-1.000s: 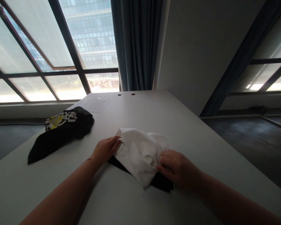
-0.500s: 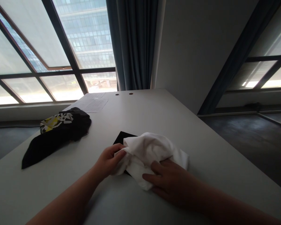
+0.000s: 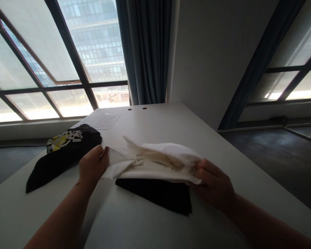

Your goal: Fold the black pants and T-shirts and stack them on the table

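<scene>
A white cloth garment [image 3: 155,160] is stretched between both my hands just above the table. My left hand [image 3: 92,166] pinches its left end, fingers closed. Closed round the garment's right end is my right hand [image 3: 214,185]. Under the white cloth a flat, folded black garment [image 3: 158,193] lies on the white table [image 3: 150,224], its front edge showing.
A crumpled black garment with a yellow and white print [image 3: 63,148] lies at the table's left side. A sheet of paper [image 3: 105,121] sits near the far edge, by two cable holes [image 3: 137,108]. Windows and a dark curtain [image 3: 145,52] stand behind the table.
Both hands have lifted the white garment off the black one and pulled it apart sideways. My left hand moved left, my right hand right. The black garment is now uncovered at the front.
</scene>
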Demonstrator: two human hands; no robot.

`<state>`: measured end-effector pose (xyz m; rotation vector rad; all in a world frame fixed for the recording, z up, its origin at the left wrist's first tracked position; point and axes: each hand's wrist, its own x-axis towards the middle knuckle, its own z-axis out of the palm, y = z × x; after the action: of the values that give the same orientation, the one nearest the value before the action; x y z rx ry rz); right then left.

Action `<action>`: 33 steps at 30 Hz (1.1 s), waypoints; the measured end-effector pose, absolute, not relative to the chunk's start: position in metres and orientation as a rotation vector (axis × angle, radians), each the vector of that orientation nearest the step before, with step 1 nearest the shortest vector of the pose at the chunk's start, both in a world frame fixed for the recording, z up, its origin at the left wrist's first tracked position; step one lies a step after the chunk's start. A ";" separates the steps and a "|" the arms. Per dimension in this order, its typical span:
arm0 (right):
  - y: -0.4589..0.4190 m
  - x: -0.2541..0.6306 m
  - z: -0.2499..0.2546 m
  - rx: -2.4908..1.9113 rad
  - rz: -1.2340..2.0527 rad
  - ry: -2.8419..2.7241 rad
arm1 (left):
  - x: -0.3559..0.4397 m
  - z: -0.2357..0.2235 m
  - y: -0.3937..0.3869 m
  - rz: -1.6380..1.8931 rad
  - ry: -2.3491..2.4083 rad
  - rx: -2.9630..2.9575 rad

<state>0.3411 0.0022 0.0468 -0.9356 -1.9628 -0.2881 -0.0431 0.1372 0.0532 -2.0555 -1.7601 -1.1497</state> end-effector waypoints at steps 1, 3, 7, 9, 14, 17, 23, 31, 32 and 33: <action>0.001 0.344 0.048 -0.932 -0.333 -1.903 | -0.049 0.057 0.139 -1.193 -1.821 -1.975; -0.001 0.349 0.049 -0.923 -0.425 -1.820 | -0.059 0.062 0.141 -1.282 -1.928 -1.829; 0.002 0.346 0.043 -1.028 -0.549 -1.725 | -0.065 0.063 0.142 -1.364 -1.801 -1.752; 0.008 0.340 0.040 -1.151 -0.580 -1.713 | -0.058 0.058 0.142 -1.261 -1.583 -1.877; 0.016 0.330 0.038 -1.238 -0.520 -2.011 | -0.029 0.031 0.142 -0.642 -1.353 -2.594; 0.011 0.328 0.040 -1.008 -0.338 -2.278 | -0.022 0.021 0.143 -0.467 -1.361 -2.802; 0.002 0.317 0.034 -0.923 0.056 -2.499 | -0.019 0.022 0.144 -0.587 -1.456 -2.840; 0.004 0.307 0.032 -1.178 0.166 -2.563 | -0.049 0.047 0.139 -1.626 -1.896 -2.156; 0.003 0.306 0.031 -1.188 0.162 -2.558 | -0.053 0.047 0.142 -1.634 -1.901 -2.130; 0.003 0.305 0.031 -1.200 0.159 -2.553 | -0.056 0.045 0.145 -1.660 -1.905 -2.101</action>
<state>0.3052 0.0027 0.0307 -1.1997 -2.5532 0.1592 -0.0558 0.1451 0.0453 -2.1012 -1.9054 -1.6604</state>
